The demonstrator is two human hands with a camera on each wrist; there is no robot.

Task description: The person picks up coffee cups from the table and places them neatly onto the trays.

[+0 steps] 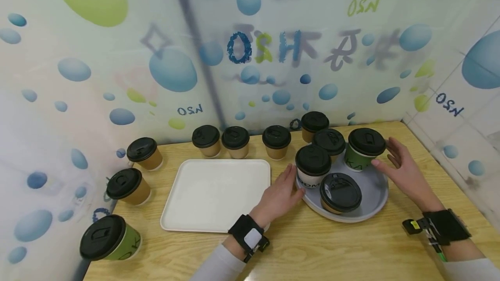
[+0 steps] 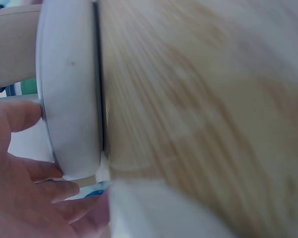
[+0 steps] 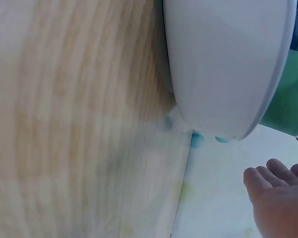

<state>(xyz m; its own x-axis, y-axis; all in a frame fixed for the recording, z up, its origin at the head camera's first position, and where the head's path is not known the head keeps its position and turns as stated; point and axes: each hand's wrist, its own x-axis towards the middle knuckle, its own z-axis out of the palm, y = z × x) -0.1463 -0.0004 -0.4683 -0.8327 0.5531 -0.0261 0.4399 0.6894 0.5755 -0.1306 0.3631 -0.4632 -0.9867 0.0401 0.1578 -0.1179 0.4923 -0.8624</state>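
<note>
A round grey tray [image 1: 373, 196] stands at the right of the table, carrying several black-lidded paper cups. Among them are a white cup [image 1: 312, 166] at its left, a green cup [image 1: 363, 151] at its back right and a brown cup [image 1: 340, 193] in front. My left hand [image 1: 279, 196] is at the tray's left rim beside the white cup; in the left wrist view its thumb and a finger meet the tray's side [image 2: 69, 99]. To the right of the green cup, my right hand [image 1: 406, 174] has its fingers spread; the right wrist view shows it apart from the tray [image 3: 223, 64].
A white rectangular tray [image 1: 215, 194] lies left of the round one. Brown lidded cups [image 1: 236, 142] line the back edge, and a cup [image 1: 314, 125] stands behind the round tray. At the left edge are brown cups [image 1: 130, 185] and a green cup [image 1: 111, 240]. A printed wall [image 1: 250, 77] rises behind.
</note>
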